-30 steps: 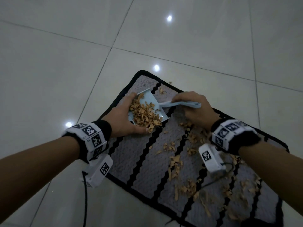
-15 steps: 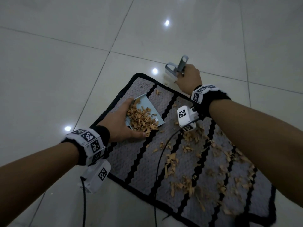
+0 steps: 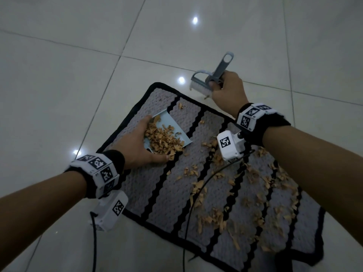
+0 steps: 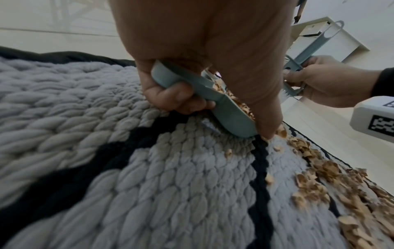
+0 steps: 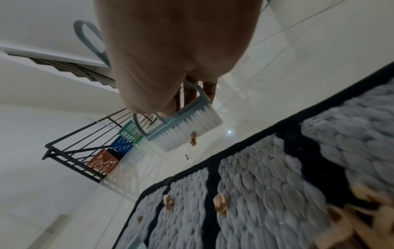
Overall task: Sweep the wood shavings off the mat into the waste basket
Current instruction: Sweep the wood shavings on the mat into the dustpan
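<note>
On the tiled floor (image 3: 59,95), the right hand (image 3: 227,89) had carried its gripped brush (image 3: 202,83) beyond the mat's (image 3: 157,193) far edge; the left hand (image 3: 137,146) clasped the loaded dustpan (image 3: 172,124) near the far corner, so emptying seemed next; wood shavings (image 3: 255,193) remained.

A pale glossy tiled floor (image 3: 59,85) spreads out on every side, its grout lines crossing at angles and small bright ceiling-light reflections (image 3: 195,20) dotted over it. In the right wrist view a black metal railing (image 5: 70,151) stands far off. Against it sit three slatted plastic crates in a row: green (image 5: 130,131), blue (image 5: 121,145) and orange-brown (image 5: 102,162).
</note>
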A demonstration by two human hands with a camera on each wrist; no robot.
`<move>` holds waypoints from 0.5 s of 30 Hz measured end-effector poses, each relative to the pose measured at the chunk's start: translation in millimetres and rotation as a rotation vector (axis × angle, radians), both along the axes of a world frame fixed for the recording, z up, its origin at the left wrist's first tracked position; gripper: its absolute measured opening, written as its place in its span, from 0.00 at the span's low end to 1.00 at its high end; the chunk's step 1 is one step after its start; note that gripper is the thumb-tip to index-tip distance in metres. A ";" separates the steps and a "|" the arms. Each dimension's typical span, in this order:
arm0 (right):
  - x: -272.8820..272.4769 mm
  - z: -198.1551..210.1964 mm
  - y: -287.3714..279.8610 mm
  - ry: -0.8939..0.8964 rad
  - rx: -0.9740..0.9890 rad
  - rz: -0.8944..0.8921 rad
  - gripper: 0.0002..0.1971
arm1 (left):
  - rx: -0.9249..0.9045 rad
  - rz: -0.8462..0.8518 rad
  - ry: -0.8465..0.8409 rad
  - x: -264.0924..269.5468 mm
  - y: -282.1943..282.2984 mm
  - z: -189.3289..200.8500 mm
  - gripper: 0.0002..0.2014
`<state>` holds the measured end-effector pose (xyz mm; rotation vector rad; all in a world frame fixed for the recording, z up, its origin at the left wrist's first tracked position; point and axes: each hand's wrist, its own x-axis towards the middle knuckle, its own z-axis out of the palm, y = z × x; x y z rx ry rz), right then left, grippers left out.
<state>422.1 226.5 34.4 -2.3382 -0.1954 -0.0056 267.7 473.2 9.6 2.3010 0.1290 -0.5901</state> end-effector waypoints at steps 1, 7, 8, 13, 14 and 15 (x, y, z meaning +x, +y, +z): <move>2.6 -1.0 2.2 -0.013 -0.027 -0.003 0.08 | 0.003 0.000 0.001 0.1 0.2 -0.7 0.62; 11.6 -10.5 18.1 0.028 -0.159 0.028 0.09 | -0.004 0.005 0.012 0.7 -1.6 -0.2 0.61; 11.1 -10.3 20.9 0.050 -0.148 0.039 0.09 | -0.004 0.002 0.011 0.6 -1.3 -0.3 0.61; 7.9 -4.0 19.2 0.021 0.030 -0.066 0.08 | 0.028 -0.007 0.006 -0.9 -0.9 1.2 0.61; 7.7 -2.6 16.6 0.009 0.048 -0.080 0.08 | 0.036 -0.006 0.002 -1.4 -1.1 1.6 0.61; 7.8 -2.1 14.2 0.005 0.055 -0.093 0.08 | 0.042 -0.006 0.000 -1.6 -1.6 2.5 0.61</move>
